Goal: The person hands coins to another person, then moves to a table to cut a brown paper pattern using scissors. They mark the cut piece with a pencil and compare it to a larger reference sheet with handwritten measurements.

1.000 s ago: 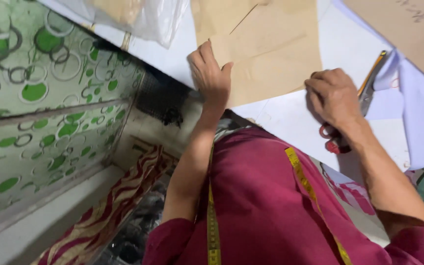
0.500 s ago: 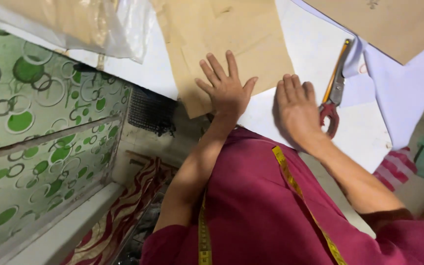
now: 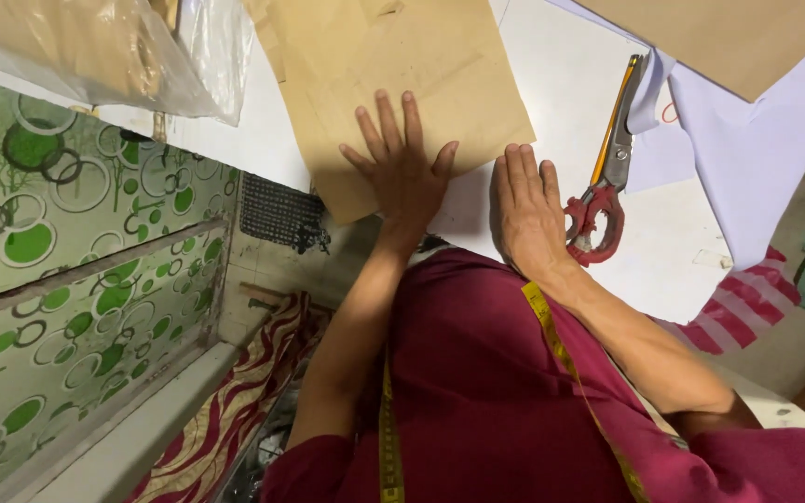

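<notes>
Both hands flat, left hand (image 3: 402, 172) on tan paper pattern (image 3: 393, 84), right hand (image 3: 528, 210) beside

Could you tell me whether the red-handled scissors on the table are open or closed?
Closed: the scissors lie flat on the white table, blades together, beside the right hand.

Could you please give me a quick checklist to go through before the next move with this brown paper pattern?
1. Left hand flat on the brown paper pattern, fingers spread: ok.
2. Right hand flat on the white fabric beside the pattern, holding nothing: ok.
3. Red-handled scissors within reach, lying just right of the right hand: ok.
4. Pattern lying smooth, no visible folds near the hand: ok.
5. Pattern's far edge aligned with the fabric: cannot tell, out of frame.
6. Yellow measuring tape clear of the work, hanging round the neck: ok.
</notes>
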